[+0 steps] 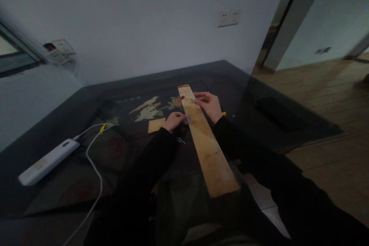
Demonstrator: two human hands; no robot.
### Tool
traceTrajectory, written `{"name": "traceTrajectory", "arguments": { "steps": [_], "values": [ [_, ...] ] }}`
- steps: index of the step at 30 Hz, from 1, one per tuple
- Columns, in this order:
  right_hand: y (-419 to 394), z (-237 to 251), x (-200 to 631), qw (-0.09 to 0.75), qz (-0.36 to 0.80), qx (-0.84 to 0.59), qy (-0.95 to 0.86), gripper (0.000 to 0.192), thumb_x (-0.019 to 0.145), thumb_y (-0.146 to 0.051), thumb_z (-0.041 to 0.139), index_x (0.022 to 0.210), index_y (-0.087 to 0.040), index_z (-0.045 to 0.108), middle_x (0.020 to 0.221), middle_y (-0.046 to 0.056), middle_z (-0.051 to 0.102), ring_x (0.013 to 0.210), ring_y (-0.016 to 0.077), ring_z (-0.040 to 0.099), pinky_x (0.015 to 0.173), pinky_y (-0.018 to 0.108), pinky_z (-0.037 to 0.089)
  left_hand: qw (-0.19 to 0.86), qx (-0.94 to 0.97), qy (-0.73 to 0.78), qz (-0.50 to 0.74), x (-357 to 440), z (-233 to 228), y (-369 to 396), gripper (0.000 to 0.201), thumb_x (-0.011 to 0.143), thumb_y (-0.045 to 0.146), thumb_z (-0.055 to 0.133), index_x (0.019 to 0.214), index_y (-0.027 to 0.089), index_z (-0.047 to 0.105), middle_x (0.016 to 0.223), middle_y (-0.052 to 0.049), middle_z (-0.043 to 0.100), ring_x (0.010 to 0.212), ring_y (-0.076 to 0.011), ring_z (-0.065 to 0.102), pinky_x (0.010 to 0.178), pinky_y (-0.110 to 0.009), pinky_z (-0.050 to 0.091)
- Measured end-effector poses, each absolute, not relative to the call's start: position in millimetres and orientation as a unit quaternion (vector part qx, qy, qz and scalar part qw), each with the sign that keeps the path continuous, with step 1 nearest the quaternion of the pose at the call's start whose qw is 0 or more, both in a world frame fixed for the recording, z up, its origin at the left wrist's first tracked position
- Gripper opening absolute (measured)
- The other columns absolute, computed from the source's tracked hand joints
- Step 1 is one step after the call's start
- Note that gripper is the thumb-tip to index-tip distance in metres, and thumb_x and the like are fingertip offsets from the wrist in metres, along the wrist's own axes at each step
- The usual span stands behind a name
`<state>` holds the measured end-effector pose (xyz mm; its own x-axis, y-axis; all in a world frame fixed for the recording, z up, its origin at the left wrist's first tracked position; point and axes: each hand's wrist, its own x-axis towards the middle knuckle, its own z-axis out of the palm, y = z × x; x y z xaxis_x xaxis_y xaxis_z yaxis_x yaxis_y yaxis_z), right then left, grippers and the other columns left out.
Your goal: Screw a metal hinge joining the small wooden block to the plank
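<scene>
Metal piece [188, 119], apparently a hinge, was pinched by the left hand [173, 121] at the left edge of the board [208, 150]; whether anything was grasped by the right hand [211, 107], opposite, could not be determined. Slippage was judged possible if the pinch were loosened.
</scene>
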<state>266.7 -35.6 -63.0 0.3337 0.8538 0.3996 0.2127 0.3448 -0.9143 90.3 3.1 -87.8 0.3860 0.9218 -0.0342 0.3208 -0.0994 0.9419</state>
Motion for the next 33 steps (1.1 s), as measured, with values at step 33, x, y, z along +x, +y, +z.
{"name": "traceTrajectory", "arguments": {
  "steps": [33],
  "values": [
    [-33.7,-88.4,246.8,0.407,0.166,-0.563,-0.700,0.014,0.074,-0.010,0.065,0.084,-0.015,0.073,0.083,0.005,0.073,0.074,0.0132,0.065,0.071,0.023,0.047,0.302,0.778,0.516,0.195,90.9,-92.9,7.1,0.027,0.076,0.040,0.058,0.062,0.017,0.065,0.059,-0.001,0.063,0.068,-0.0170,0.059,0.063,-0.025,0.043]
  ]
}}
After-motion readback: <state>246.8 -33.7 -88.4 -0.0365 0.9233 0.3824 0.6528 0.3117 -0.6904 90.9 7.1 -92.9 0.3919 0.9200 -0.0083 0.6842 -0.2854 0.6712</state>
